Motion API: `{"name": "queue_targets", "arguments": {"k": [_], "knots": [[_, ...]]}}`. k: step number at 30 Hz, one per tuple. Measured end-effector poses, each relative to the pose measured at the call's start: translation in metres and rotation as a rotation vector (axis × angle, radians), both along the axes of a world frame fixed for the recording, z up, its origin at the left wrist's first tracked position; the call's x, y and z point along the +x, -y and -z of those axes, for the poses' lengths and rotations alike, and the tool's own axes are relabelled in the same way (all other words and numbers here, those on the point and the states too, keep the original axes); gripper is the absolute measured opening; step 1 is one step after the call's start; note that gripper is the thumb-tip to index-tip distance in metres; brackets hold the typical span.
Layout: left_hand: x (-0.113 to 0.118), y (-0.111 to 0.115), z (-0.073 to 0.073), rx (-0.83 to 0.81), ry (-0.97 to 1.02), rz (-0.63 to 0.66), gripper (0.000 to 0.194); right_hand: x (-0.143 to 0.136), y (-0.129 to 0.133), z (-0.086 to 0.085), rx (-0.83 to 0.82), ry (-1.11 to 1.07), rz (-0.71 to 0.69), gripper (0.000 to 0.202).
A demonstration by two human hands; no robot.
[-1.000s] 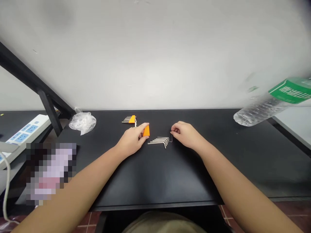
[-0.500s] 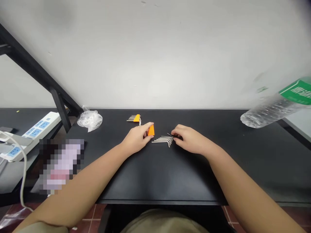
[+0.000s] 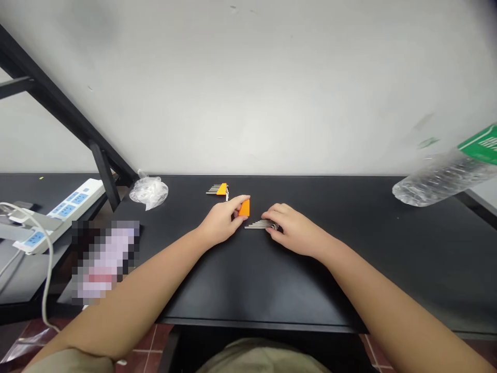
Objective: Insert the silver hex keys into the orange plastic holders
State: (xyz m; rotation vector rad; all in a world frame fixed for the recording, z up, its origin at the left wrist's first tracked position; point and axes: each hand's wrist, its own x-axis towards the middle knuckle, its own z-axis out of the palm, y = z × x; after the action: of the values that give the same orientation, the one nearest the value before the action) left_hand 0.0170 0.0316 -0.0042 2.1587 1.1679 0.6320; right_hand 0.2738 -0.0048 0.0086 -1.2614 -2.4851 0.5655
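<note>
While the left hand pinches a small orange holder between thumb and fingers near the centre of the frame, the right hand sits just to its right, narrowed with thumb and fingertips around the bent ends of a row of hex keys. Those ends are mostly covered, so I cannot tell whether it grips the keys or merely touches them. The keys lie on the black desk, long ends pointing left, nearly up to the left thumb.

To handle them well, press lightly from both sides, keep the row in size order, and hold the holder steady so the thin keys do not slide or cross.

A second orange holder, filled with keys, lies just above the left hand and could be nudged by its knuckles. A crumpled plastic bag sits farther left, a power strip at the left edge, and a clear bottle at the far right; these three leave the middle unobstructed.
</note>
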Motion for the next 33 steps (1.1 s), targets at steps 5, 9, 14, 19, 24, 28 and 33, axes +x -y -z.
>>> {"name": "queue_targets", "arguments": {"k": [5, 9, 14, 19, 24, 28, 33], "knots": [[0.000, 0.003, 0.001, -0.027, 0.080, -0.006, 0.051, -0.004, 0.007, -0.003, 0.098, 0.108, -0.058, 0.012], [0.000, 0.004, 0.001, -0.076, 0.195, -0.024, 0.050, -0.012, 0.013, -0.001, 0.164, 0.211, -0.046, 0.013], [0.002, 0.003, 0.004, -0.216, 0.341, -0.057, 0.055, -0.021, 0.016, 0.003, 0.195, 0.273, 0.006, 0.017], [0.004, 0.000, 0.006, -0.332, 0.475, -0.097, 0.060, -0.026, 0.020, 0.008, 0.227, 0.304, 0.043, 0.022], [0.003, -0.003, 0.003, -0.387, 0.538, -0.107, 0.061, -0.018, 0.014, 0.003, 0.133, 0.040, 0.111, 0.025], [0.002, -0.004, 0.002, -0.402, 0.579, -0.109, 0.064, -0.001, -0.001, -0.003, -0.060, -0.342, 0.293, 0.013], [0.003, -0.001, 0.001, -0.401, 0.574, -0.086, 0.066, 0.005, -0.007, -0.005, -0.265, -0.672, 0.496, 0.021]]}}
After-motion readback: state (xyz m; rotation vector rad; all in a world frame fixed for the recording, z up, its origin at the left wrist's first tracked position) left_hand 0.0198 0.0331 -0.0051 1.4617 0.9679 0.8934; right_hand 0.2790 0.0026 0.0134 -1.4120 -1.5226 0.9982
